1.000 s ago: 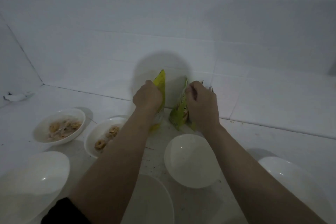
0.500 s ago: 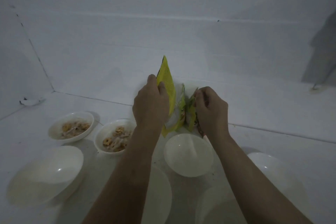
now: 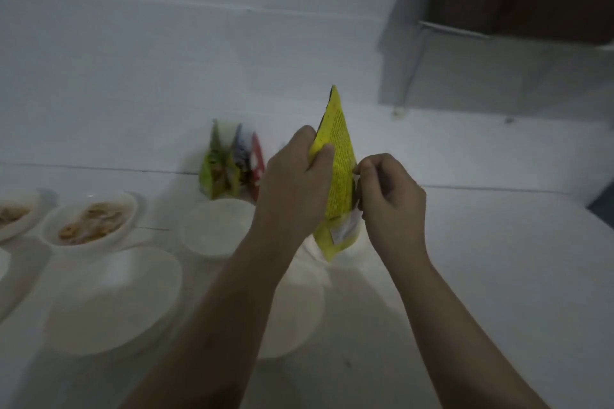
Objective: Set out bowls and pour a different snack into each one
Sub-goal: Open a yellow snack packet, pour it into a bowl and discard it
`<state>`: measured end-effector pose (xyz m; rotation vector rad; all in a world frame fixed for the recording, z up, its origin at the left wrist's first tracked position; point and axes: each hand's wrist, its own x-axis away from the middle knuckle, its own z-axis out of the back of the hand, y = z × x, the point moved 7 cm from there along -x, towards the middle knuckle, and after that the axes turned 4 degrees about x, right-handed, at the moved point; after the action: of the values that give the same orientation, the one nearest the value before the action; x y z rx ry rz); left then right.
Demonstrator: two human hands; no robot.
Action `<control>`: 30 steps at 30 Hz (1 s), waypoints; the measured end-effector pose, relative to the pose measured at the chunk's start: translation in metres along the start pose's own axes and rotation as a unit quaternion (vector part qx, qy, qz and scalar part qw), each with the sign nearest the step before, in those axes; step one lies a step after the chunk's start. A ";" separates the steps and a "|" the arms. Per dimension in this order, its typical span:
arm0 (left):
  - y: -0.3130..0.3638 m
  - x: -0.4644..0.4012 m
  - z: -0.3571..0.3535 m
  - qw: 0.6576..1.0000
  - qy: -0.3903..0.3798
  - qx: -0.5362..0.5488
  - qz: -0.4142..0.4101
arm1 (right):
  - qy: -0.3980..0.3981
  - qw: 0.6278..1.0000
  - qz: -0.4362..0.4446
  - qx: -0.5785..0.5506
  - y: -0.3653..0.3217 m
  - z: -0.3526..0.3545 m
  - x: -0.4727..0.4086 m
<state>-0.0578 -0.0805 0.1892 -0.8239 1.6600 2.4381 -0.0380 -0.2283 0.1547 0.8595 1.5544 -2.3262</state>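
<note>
Two bowls w/ snacks [image 3: 89, 222] sit filled well left of the hands, several white bowls, e.g. the empty bowl [image 3: 217, 226] just left of the left wrist, aren't filled yet, so roughly a third done by my read. Left hand [image 3: 295, 182] grips the yellow snack packet [image 3: 337, 176] upright, thumb and fingers curled round its left edge; right hand [image 3: 388, 196] pinches its right edge w/ curled fingertips [image 3: 360, 171], prob. abt to tear it open. Three more snack packets [image 3: 232, 166] stand on the worktop [image 3: 481, 259] beyond and left.

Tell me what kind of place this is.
Probably a tiled kitchen counter or food-prep ledge at home, dimly lit. White tiled surface meeting a tiled wall, white bowls set out, some with snacks, and snack packets standing against the wall.
</note>
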 end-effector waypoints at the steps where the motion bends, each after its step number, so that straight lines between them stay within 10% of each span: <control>1: 0.004 0.006 -0.015 1.000 -0.017 0.008 0.005 | 0.001 1.000 -0.007 0.006 0.005 0.016 0.004; 13: 0.027 0.106 -0.210 0.974 -0.206 0.049 0.075 | 0.023 0.989 -0.139 0.050 0.097 0.193 0.058; 30: 0.007 0.154 -0.279 0.867 -0.367 0.177 0.287 | -0.111 0.951 -0.287 -0.014 0.148 0.230 0.079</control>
<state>-0.0845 -0.3648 0.0479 0.6734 2.0460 2.1395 -0.1114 -0.4857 0.0580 0.1213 1.9156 -2.6414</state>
